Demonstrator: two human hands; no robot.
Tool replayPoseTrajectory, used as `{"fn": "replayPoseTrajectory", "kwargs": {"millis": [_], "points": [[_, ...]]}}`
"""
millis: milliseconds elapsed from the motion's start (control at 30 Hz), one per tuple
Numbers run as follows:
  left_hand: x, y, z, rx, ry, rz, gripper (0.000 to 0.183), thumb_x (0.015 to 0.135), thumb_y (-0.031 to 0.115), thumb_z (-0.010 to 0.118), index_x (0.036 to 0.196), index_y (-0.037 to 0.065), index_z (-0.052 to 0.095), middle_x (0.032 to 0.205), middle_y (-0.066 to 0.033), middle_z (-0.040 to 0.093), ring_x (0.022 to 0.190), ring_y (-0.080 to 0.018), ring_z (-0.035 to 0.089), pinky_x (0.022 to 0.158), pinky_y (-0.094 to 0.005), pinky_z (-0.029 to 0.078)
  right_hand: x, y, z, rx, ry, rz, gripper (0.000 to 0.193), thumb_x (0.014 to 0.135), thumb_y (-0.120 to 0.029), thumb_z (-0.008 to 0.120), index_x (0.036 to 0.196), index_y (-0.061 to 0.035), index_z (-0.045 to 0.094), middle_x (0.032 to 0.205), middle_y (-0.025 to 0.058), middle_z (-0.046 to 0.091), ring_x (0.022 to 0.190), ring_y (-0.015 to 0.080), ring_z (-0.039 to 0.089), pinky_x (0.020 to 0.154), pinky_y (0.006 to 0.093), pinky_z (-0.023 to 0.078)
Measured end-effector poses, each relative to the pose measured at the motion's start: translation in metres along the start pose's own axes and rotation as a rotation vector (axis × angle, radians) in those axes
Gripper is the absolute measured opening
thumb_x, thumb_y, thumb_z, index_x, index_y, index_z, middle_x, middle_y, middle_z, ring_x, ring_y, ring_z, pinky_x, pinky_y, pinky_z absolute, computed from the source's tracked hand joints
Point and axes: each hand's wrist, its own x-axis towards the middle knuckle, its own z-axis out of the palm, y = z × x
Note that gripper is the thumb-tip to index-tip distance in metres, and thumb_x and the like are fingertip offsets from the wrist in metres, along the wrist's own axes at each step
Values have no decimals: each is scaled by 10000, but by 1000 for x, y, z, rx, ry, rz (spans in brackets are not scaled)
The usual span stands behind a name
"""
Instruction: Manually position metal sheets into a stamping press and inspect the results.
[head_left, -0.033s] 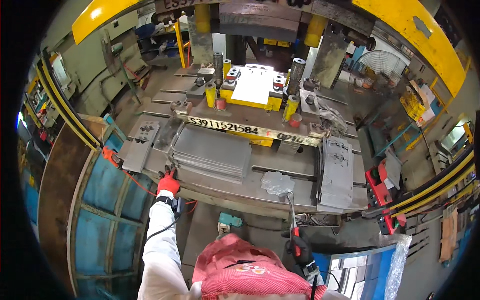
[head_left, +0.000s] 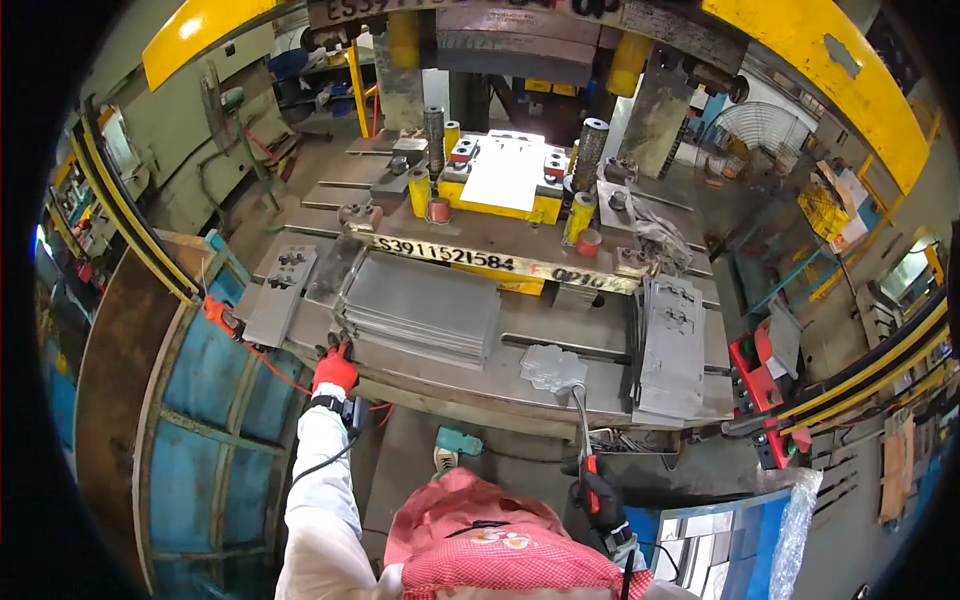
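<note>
My left hand (head_left: 336, 368), in a red glove with dark fingertips, rests on the front edge of the press bed, fingers apart and holding nothing. Just right of it lies a stack of flat grey metal sheets (head_left: 420, 300). My right hand (head_left: 600, 505), in a black glove, is closed round red-handled tongs (head_left: 588, 450). Their long metal end reaches up to a shiny, irregular pale piece (head_left: 553, 369) lying near the bed's front edge. The tip meets that piece's lower right edge; whether it grips it I cannot tell. Farther back, a bright flat sheet (head_left: 503, 172) lies on the lower die.
Upright guide posts (head_left: 590, 150) and yellow cylinders (head_left: 579, 218) flank the die, with the upper die (head_left: 515, 45) above. More cut metal pieces (head_left: 672, 345) are stacked at right. A red control box (head_left: 757, 375) stands beyond them. Striped yellow-black bars (head_left: 130, 215) run along both sides.
</note>
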Motion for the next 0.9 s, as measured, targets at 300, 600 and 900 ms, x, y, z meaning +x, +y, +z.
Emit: {"fn": "replayPoseTrajectory", "kwargs": {"millis": [300, 600, 900], "points": [[-5, 4, -7, -107, -17, -31, 612, 739, 213, 552, 1314, 266, 351, 1417, -88, 238, 1232, -374, 310, 969, -420, 362, 1, 7, 6, 44, -41, 12, 346, 821, -226, 516, 1099, -36, 435, 976, 163, 584, 543, 142, 523, 477, 271, 433], [0, 1, 1, -109, 7, -11, 571, 749, 248, 564, 1294, 238, 396, 1407, -102, 265, 1265, -403, 249, 1005, -411, 324, -1, 4, 16, 46, -37, 20, 363, 820, -218, 516, 1113, -28, 417, 981, 187, 580, 516, 152, 517, 445, 259, 415], [3, -8, 6, -62, -5, -5, 604, 742, 277, 555, 1314, 233, 365, 1418, -94, 242, 1258, -403, 261, 1007, -421, 317, -8, 5, 15, 70, -48, 21, 384, 821, -182, 529, 1151, -15, 422, 1002, 186, 583, 531, 139, 515, 470, 263, 426]]}}
